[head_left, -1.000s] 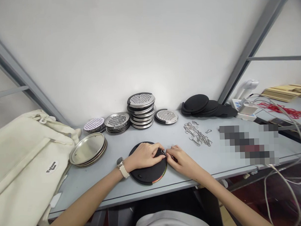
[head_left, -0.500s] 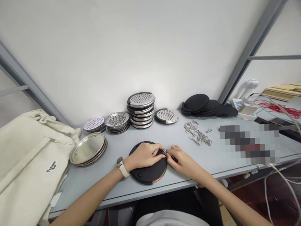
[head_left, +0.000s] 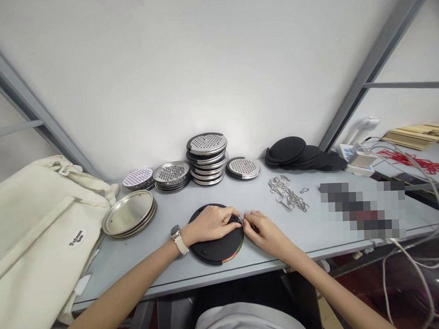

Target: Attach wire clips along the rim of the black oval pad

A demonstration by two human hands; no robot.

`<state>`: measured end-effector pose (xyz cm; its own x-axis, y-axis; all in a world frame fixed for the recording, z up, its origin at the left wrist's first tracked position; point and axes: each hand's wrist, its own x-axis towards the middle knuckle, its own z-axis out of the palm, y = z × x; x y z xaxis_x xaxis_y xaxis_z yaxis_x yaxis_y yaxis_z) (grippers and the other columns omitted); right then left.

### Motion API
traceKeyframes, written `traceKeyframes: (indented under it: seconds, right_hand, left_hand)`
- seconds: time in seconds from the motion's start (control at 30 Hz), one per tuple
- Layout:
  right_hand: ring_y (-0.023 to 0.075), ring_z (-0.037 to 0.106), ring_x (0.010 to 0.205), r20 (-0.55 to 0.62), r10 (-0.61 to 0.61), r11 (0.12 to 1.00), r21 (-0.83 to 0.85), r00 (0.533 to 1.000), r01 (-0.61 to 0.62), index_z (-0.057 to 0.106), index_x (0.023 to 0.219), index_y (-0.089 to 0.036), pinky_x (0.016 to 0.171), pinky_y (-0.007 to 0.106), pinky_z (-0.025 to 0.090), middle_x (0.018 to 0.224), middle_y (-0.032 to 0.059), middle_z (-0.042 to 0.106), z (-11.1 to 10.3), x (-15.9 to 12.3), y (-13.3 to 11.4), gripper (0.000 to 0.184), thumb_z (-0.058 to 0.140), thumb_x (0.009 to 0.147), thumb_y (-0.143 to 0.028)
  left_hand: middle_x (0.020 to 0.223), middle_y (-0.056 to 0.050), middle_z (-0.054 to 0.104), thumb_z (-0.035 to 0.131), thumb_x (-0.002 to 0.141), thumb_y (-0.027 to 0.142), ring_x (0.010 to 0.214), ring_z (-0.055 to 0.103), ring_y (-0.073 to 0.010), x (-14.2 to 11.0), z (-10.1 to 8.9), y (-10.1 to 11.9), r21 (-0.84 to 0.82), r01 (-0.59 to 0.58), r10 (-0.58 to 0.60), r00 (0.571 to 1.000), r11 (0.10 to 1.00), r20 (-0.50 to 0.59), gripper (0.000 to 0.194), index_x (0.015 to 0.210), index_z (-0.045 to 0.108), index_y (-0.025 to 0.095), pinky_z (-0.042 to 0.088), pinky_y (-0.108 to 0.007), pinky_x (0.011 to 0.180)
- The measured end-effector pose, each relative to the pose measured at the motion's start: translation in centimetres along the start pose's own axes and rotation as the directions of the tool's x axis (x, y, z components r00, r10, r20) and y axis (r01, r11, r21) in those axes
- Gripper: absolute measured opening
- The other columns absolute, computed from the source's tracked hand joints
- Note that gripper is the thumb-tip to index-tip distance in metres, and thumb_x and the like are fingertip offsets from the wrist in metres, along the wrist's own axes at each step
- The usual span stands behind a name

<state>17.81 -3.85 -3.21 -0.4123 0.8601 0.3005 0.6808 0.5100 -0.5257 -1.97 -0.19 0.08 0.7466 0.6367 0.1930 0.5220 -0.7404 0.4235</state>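
A round black disc (head_left: 218, 251) lies flat at the front of the table, with a coloured strip showing along its lower right edge. My left hand (head_left: 212, 224) rests on top of it, thumb and forefinger pinched round a small metal snap hook (head_left: 240, 220) at the disc's right edge. Close against that edge, my right hand (head_left: 263, 232) has its fingertips closed at the same hook; its other fingers are curled under. The fingers cover most of the hook. Several more snap hooks (head_left: 294, 200) lie in a loose pile to the right.
Behind stand a tall stack of round graters (head_left: 207, 145), a single grater (head_left: 244, 167) and lower grater stacks (head_left: 171, 173). Round metal plates (head_left: 129, 213) are piled at left beside a cream bag (head_left: 34, 228). Black discs (head_left: 287, 150) lie back right, near a power strip (head_left: 358, 164) and cables.
Both hands stay at the disc's right edge, with only slight finger movement around the hook. The whole view has shifted a little.
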Motion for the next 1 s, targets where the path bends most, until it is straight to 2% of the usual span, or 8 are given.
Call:
traceKeyframes:
  seconds: [0.5, 0.73, 1.0]
  right_hand:
    - [0.0146, 0.045, 0.06, -0.051, 0.066, 0.997, 0.048, 0.997, -0.063, 0.031, 0.065, -0.022, 0.055, 0.026, 0.033, 0.062, -0.0028, 0.041, -0.05, -0.11, 0.24, 0.028, 0.037, 0.093, -0.021]
    - [0.0176, 0.045, 0.066, 0.01, -0.028, 0.998, -0.061, 1.0, 0.029, 0.037, 0.067, -0.021, 0.063, 0.029, 0.037, 0.062, -0.001, 0.044, -0.12, -0.07, -0.18, 0.026, 0.041, 0.091, -0.014]
    - [0.0179, 0.046, 0.067, 0.027, -0.04, 0.997, -0.06, 0.999, 0.042, 0.038, 0.069, -0.021, 0.064, 0.029, 0.039, 0.065, -0.0007, 0.044, -0.07, -0.17, 0.1, 0.025, 0.041, 0.092, -0.014]
  left_hand:
    - [0.059, 0.007, 0.046, 0.054, 0.091, 0.036, 0.053, 0.044, -0.0086, -0.05, -0.08, 0.11, -0.002, -0.005, 0.005, 1.0, 1.0, -0.005, 0.021, 0.103, 0.058, 0.019, 0.03, -0.021, 0.056]
    - [0.061, 0.007, 0.048, 0.056, 0.089, 0.037, 0.054, 0.048, -0.0094, -0.08, 0.01, 0.21, 0.011, 0.027, -0.027, 1.0, 1.0, -0.015, 0.023, 0.106, 0.057, 0.021, 0.031, -0.021, 0.056]
    - [0.059, 0.007, 0.049, 0.057, 0.088, 0.04, 0.053, 0.048, -0.0096, -0.07, 0.19, 0.0, 0.021, 0.057, -0.056, 0.997, 0.998, -0.049, 0.024, 0.103, 0.058, 0.022, 0.031, -0.021, 0.056]
